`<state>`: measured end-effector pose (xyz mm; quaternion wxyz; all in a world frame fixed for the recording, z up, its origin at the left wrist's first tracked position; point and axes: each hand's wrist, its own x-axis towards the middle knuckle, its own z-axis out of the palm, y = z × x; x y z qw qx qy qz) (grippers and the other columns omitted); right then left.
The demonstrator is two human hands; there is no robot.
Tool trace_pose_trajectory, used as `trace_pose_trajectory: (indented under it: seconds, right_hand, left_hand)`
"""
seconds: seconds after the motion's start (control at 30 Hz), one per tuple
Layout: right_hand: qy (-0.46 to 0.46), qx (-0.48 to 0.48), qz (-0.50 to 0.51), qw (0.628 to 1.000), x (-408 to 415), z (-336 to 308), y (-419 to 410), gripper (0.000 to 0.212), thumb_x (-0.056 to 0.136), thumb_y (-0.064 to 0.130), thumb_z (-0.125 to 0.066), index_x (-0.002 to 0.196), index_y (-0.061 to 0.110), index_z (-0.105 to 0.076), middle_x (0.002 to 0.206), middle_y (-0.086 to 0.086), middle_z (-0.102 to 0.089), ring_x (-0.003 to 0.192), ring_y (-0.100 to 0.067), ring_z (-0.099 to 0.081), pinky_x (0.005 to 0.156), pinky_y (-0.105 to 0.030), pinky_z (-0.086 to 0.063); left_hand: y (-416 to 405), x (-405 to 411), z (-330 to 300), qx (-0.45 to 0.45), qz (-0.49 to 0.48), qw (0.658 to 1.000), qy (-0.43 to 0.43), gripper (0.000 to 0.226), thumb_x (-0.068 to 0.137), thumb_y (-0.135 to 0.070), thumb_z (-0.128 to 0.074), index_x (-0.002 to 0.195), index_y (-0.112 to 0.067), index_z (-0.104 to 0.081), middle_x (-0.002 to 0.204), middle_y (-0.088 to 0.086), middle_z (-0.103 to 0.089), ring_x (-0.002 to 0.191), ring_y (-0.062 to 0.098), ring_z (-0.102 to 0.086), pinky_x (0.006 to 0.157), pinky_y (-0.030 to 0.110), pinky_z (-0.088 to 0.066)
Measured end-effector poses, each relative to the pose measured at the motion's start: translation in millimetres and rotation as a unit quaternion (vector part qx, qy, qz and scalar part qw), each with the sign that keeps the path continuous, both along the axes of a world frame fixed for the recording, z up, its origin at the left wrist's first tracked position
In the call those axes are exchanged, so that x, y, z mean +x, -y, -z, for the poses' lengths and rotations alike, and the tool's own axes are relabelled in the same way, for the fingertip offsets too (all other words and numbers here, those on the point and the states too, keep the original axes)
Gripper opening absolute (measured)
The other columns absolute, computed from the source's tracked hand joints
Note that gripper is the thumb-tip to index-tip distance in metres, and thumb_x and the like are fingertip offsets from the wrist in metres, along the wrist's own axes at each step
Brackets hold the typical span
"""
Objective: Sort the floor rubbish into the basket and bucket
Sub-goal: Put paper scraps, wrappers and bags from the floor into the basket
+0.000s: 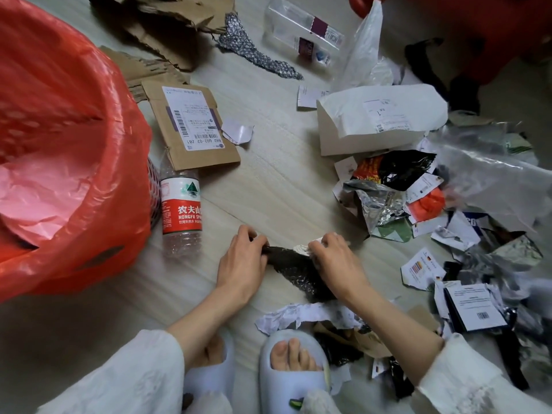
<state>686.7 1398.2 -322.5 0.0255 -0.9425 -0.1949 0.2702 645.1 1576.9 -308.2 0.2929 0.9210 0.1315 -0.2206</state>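
At my far left stands the basket point(153, 201), its red mesh wall showing only as a narrow strip under the red plastic bag point(68, 138) that lines it and spills over the rim, filling that whole side of my view. Just beside the basket's wall a clear water bottle point(181, 209) with a red label lies on the pale floor point(277, 180), its top end touching the lower edge of a flattened cardboard piece point(194, 127) that carries a white shipping label. More torn cardboard point(167, 28) lies further back.

Between the bottle and the heap on the right there is an open strip of bare floor, and my hands work at its near end. My left hand point(243, 264) has its fingers curled, pinching the narrow tip of a dark bubble-wrap mailer point(294, 271). My right hand point(336, 262) grips the same mailer near a scrap of white paper point(301, 248) at its upper edge; the fingers are bent round it. The mailer runs back under my right wrist toward crumpled white paper point(298, 316) in front of my slippers point(288, 375).

Further back lie a silver bubble-wrap strip point(254, 52) and a clear plastic box point(304, 28). To the right, a white paper bag point(379, 118) lies on its side, and past it a dense pile of foil wrappers point(379, 204), torn labels and clear film reaches the frame's edge. A red object point(478, 31) at top right may be the bucket; I cannot tell.
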Motion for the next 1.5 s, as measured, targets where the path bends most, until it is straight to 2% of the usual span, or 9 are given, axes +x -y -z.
trace_pose_trajectory:
  seconds: [0.17,0.3,0.5,0.73,0.93,1.1,1.27,1.37,1.5]
  right_hand:
    - [-0.019,0.005,0.012,1.0,7,-2,-3,0.026,0.088,0.006,-0.051,0.114,0.009,-0.055,0.112,-0.011,-0.051,0.106,-0.03,-0.049,0.078,-0.038,-0.045]
    - [-0.018,0.07,0.063,0.995,12,-2,1,0.031,0.081,0.009,-0.066,0.111,0.007,-0.062,0.109,-0.011,-0.054,0.099,-0.031,-0.054,0.075,-0.034,-0.045]
    - [0.008,0.011,-0.009,1.0,1,-3,-5,0.05,0.085,0.018,-0.058,0.132,0.019,-0.042,0.138,-0.01,-0.034,0.123,-0.029,-0.036,0.084,-0.04,-0.048]
    - [-0.033,0.022,0.061,0.997,8,4,-6,0.043,0.081,0.013,-0.062,0.119,0.01,-0.043,0.117,-0.01,-0.039,0.107,-0.026,-0.035,0.082,-0.039,-0.046]
    - [-0.061,0.041,0.042,0.996,8,6,-7,0.028,0.086,0.008,-0.055,0.114,0.006,-0.053,0.111,-0.013,-0.048,0.101,-0.029,-0.046,0.07,-0.029,-0.03]
    - [-0.056,0.072,0.066,0.994,12,-15,-9,0.027,0.085,0.004,-0.051,0.108,0.006,-0.065,0.107,-0.013,-0.054,0.098,-0.032,-0.054,0.071,-0.029,-0.037]
    - [0.013,0.163,0.15,0.975,41,-74,-26,0.037,0.081,-0.008,-0.046,0.107,0.005,-0.068,0.099,-0.011,-0.055,0.1,-0.029,-0.053,0.077,-0.028,-0.039]
    - [0.05,0.218,0.189,0.956,61,-125,-43,0.034,0.08,-0.005,-0.053,0.107,0.008,-0.07,0.104,-0.012,-0.06,0.101,-0.026,-0.052,0.076,-0.023,-0.031]
    - [0.08,0.283,0.207,0.933,76,-195,-72,0.034,0.079,0.001,-0.056,0.107,0.013,-0.07,0.11,-0.01,-0.063,0.105,-0.023,-0.054,0.075,-0.016,-0.03]
  left_hand:
    - [-15,-4,-3,-0.004,-0.042,0.999,0.02,0.018,0.088,-0.009,-0.049,0.105,-0.009,-0.055,0.109,0.013,-0.053,0.096,0.037,-0.056,0.082,0.043,-0.045]
    - [-29,-6,-7,0.011,-0.091,0.994,0.063,0.021,0.084,0.002,-0.045,0.101,-0.008,-0.054,0.099,0.017,-0.059,0.091,0.039,-0.056,0.076,0.047,-0.046]
    - [-37,-7,-3,0.045,-0.107,0.99,0.074,0.027,0.086,0.004,-0.043,0.106,-0.009,-0.055,0.102,0.017,-0.058,0.091,0.04,-0.057,0.073,0.049,-0.047]
    - [-36,-15,3,0.035,-0.096,0.992,0.071,0.032,0.081,0.008,-0.044,0.105,-0.008,-0.057,0.101,0.018,-0.057,0.089,0.041,-0.058,0.074,0.051,-0.048]
    - [-37,-14,3,0.027,-0.099,0.993,0.058,0.032,0.081,0.007,-0.043,0.106,-0.009,-0.057,0.104,0.016,-0.057,0.092,0.039,-0.057,0.077,0.05,-0.048]
    - [-39,-12,-7,0.008,-0.1,0.994,0.048,0.036,0.082,0.008,-0.042,0.108,-0.011,-0.058,0.108,0.013,-0.056,0.098,0.037,-0.056,0.081,0.048,-0.047]
    - [-42,4,-48,-0.038,-0.08,0.991,0.103,0.057,0.075,0.017,-0.037,0.117,-0.015,-0.062,0.119,0.011,-0.05,0.112,0.027,-0.05,0.098,0.026,-0.036]
    - [-42,25,-96,-0.07,-0.096,0.979,0.167,0.063,0.071,0.021,-0.034,0.115,-0.014,-0.065,0.124,0.012,-0.048,0.12,0.023,-0.045,0.099,0.009,-0.021]
    - [-55,41,-168,-0.073,-0.11,0.95,0.282,0.055,0.071,0.021,-0.038,0.106,-0.006,-0.068,0.124,0.017,-0.049,0.118,0.027,-0.047,0.096,0.004,-0.02]
